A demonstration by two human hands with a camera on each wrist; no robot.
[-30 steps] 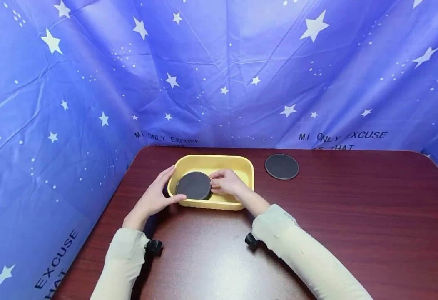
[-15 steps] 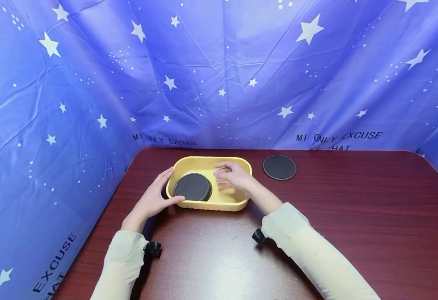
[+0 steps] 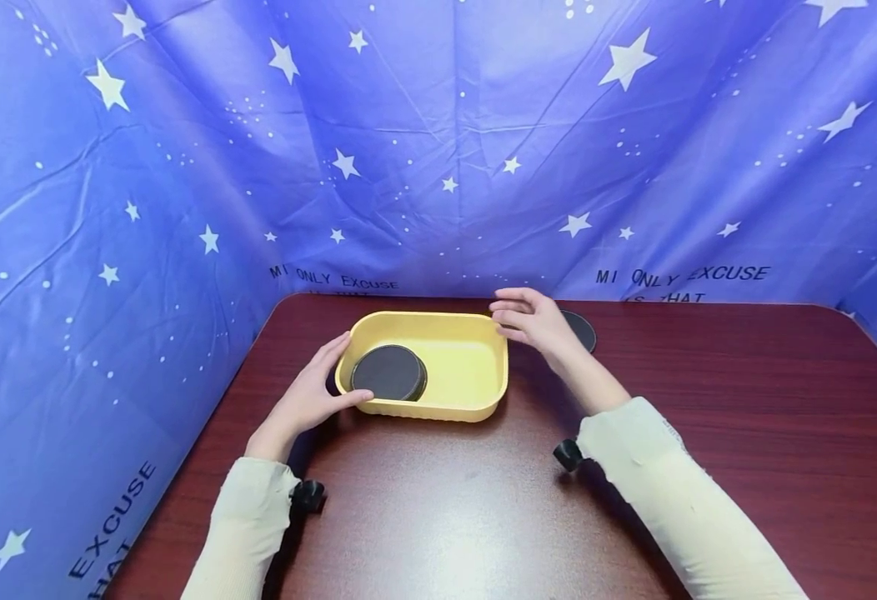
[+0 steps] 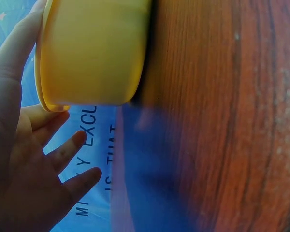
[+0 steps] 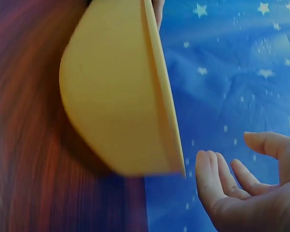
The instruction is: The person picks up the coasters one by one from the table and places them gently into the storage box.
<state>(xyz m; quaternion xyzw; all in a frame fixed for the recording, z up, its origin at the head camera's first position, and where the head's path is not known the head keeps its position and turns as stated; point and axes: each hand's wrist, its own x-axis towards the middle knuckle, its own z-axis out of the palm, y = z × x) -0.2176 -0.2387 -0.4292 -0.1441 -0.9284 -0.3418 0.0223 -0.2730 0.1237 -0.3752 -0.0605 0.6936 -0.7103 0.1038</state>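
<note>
A yellow oblong tub (image 3: 468,379) with rounded corners stands on the table, also close up in both wrist views. In its left end lies a short stack of round black coasters (image 3: 387,372) with stitched edges. My left hand (image 3: 305,400) spans the tub's left end, thumb on the front rim and fingertips at the back left; the left wrist view shows its other fingers straight and spread. My right hand (image 3: 534,323) is over the tub's right end, empty, fingers loosely extended. Behind it lies another black coaster (image 3: 581,331), partly hidden by the hand.
The dark red wooden table (image 3: 746,417) runs back to a blue star-printed cloth (image 3: 438,150) that hangs behind and on the left. A small black camera mount (image 3: 308,496) is on the left wrist, and a similar mount (image 3: 568,455) on the right.
My right hand has left the coaster stack, risen out of the tub and moved right, to near the coaster on the table. My left hand and the tub have stayed in place.
</note>
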